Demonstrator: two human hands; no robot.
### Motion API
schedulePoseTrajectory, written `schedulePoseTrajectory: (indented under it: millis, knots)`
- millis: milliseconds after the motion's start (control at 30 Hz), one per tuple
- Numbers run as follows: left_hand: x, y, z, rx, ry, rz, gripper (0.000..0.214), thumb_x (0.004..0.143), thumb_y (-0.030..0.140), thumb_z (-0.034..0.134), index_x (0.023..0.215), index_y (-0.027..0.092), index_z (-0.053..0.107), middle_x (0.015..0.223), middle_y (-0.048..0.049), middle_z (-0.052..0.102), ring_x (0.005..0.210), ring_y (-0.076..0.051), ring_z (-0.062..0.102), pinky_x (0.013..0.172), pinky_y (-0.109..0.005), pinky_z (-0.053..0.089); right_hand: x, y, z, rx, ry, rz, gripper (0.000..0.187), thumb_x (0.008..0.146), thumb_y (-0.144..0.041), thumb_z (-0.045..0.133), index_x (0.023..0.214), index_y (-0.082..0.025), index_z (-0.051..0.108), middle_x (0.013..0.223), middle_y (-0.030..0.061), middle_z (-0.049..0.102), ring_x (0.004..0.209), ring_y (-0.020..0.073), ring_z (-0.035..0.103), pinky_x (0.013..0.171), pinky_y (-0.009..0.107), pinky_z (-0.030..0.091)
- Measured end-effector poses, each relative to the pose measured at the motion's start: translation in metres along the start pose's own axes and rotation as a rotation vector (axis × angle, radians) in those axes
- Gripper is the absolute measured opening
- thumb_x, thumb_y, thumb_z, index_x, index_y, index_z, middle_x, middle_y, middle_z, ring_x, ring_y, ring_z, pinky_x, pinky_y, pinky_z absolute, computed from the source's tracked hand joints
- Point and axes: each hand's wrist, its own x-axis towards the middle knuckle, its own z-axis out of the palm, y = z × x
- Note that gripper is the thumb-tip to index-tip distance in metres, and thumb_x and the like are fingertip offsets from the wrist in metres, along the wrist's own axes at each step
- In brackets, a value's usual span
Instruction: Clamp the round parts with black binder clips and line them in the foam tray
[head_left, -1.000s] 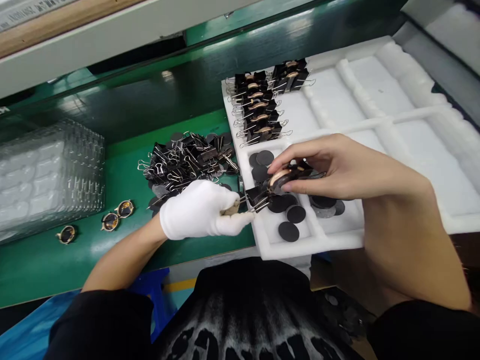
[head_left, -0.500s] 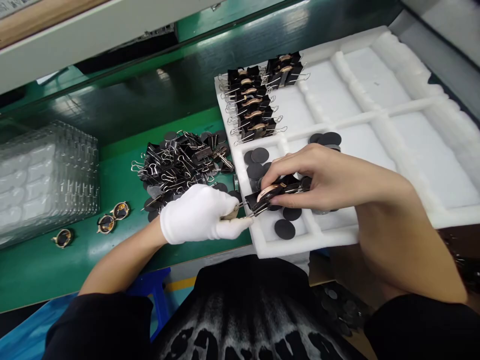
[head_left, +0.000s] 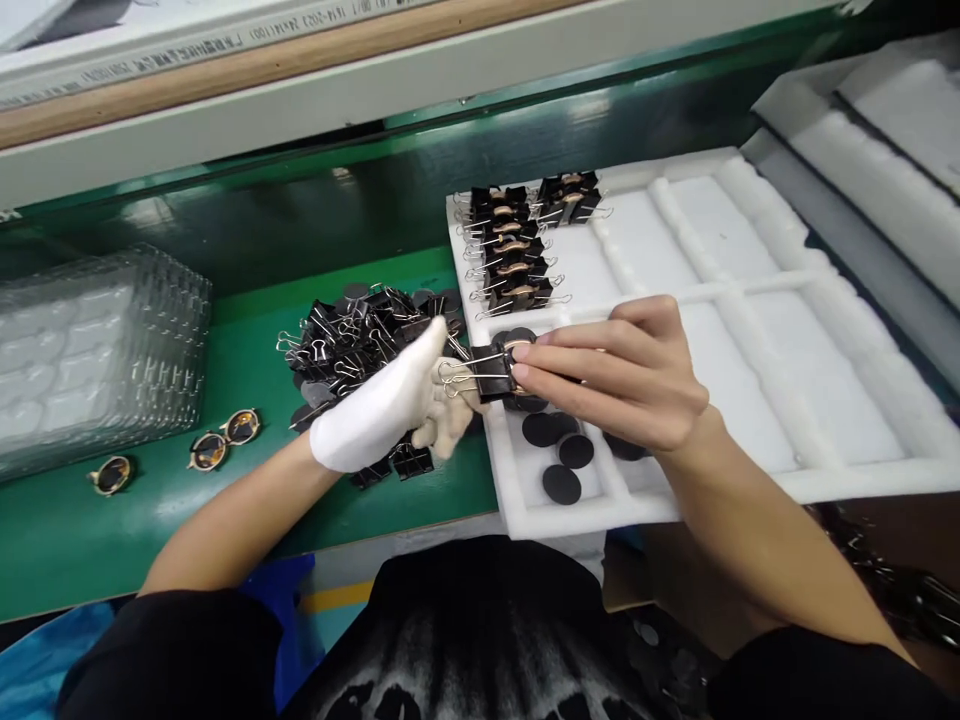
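Note:
My right hand (head_left: 630,375), bare, pinches a gold-rimmed piece clamped by a black binder clip (head_left: 492,374) above the near left compartment of the white tray (head_left: 555,522). The clip's wire handles point left. My left hand (head_left: 386,405), in a white glove, is turned with its palm toward those handles; the thumb points up and the fingers are spread, loosely bent. It grips nothing I can see. Beneath my right hand lie dark round discs (head_left: 562,484), some of them hidden. A pile of black binder clips (head_left: 360,340) lies beside and behind my left hand.
Clipped gold-rimmed pieces (head_left: 514,245) stand in a row in the tray's far left compartment, with more (head_left: 570,198) beside them. Clear plastic trays (head_left: 97,350) are stacked at left. Round gold-rimmed glasses parts (head_left: 223,440) rest on the green table (head_left: 247,520).
My left hand has let go of the clip's wire handles, turned its palm and spread its fingers. My right hand has turned the clipped piece and shifted slightly left. The view has tilted up.

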Motion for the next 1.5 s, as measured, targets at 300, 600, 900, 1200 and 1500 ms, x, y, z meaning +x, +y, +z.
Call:
schedulePoseTrajectory:
  millis: [300,600,900,1200,1500]
  knots:
    - [-0.009,0.006,-0.016,0.202,0.037,0.172,0.043,0.1,0.046,0.059,0.068,0.016,0.06,0.054,0.0024,0.064,0.05,-0.007,0.058,0.052,-0.017,0.042,-0.001,0.005,0.002,0.07,0.051,0.178,0.076,0.086,-0.03,0.076,0.155,-0.039,0.043,0.149,0.0063,0.06,0.134,0.0358,0.058,0.108,0.058,0.045]
    - [-0.014,0.009,-0.021,0.39,0.066,0.228,0.034,0.101,0.044,0.056,0.084,0.017,0.069,0.07,0.0004,0.076,0.065,-0.011,0.071,0.064,-0.02,0.052,0.021,-0.021,0.002,0.721,-0.068,0.813,0.048,0.083,-0.034,0.082,0.128,-0.027,0.068,0.119,0.0074,0.075,0.112,0.0284,0.07,0.096,0.045,0.057]
    - [-0.004,0.003,-0.023,0.309,-0.005,0.203,0.029,0.1,0.04,0.057,0.092,0.016,0.071,0.078,-0.0032,0.08,0.07,-0.011,0.072,0.063,-0.018,0.052,0.016,-0.014,0.008,0.83,0.054,0.986,0.028,0.072,-0.026,0.087,0.099,-0.025,0.082,0.104,0.0031,0.08,0.097,0.0238,0.074,0.082,0.035,0.059]
    - [0.0,0.004,-0.016,0.361,0.038,0.161,0.032,0.098,0.039,0.058,0.073,0.019,0.058,0.076,-0.001,0.08,0.074,-0.014,0.075,0.068,-0.021,0.056,0.025,-0.024,0.007,0.641,-0.001,0.984,0.014,0.071,-0.028,0.087,0.081,-0.022,0.08,0.086,0.0028,0.079,0.084,0.023,0.074,0.079,0.036,0.057]
    - [-0.001,0.001,-0.013,0.333,0.03,0.179,0.033,0.099,0.039,0.058,0.074,0.02,0.058,0.078,0.0001,0.08,0.077,-0.014,0.076,0.069,-0.02,0.055,0.017,-0.027,0.014,0.628,0.156,0.991,0.02,0.068,-0.029,0.09,0.083,-0.023,0.078,0.086,0.0023,0.079,0.085,0.0243,0.074,0.074,0.037,0.058]
